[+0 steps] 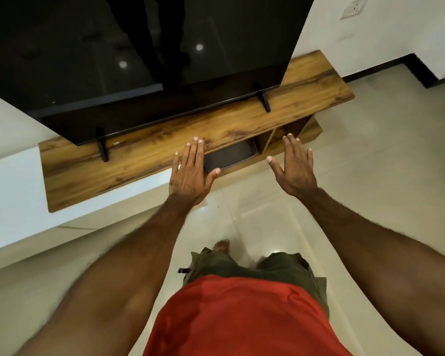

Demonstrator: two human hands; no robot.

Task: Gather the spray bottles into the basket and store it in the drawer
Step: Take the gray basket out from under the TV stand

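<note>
1. While the person stood over the low wood-grain television cabinet [149, 160], both bare hands were stretched forward, palms down, fingers spread and holding nothing.
2. The left hand [190, 173] hovered over the cabinet's front edge; the right hand [294, 165] hung well apart from it, over the pale tiled floor [370, 176].
3. Between the two hands, the grey rounded-corner plastic basket [229, 155] sat in the cabinet's lower compartment, half hidden under the top board.
4. No spray bottles could be made out.
5. Beyond the fingertips stood the black flat-screen television [129, 52].

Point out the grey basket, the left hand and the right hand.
basket [230, 156]: head view, its grey inside under the shelf.
left hand [190, 176]: head view, back of hand.
right hand [294, 168]: head view, back of hand.
</note>
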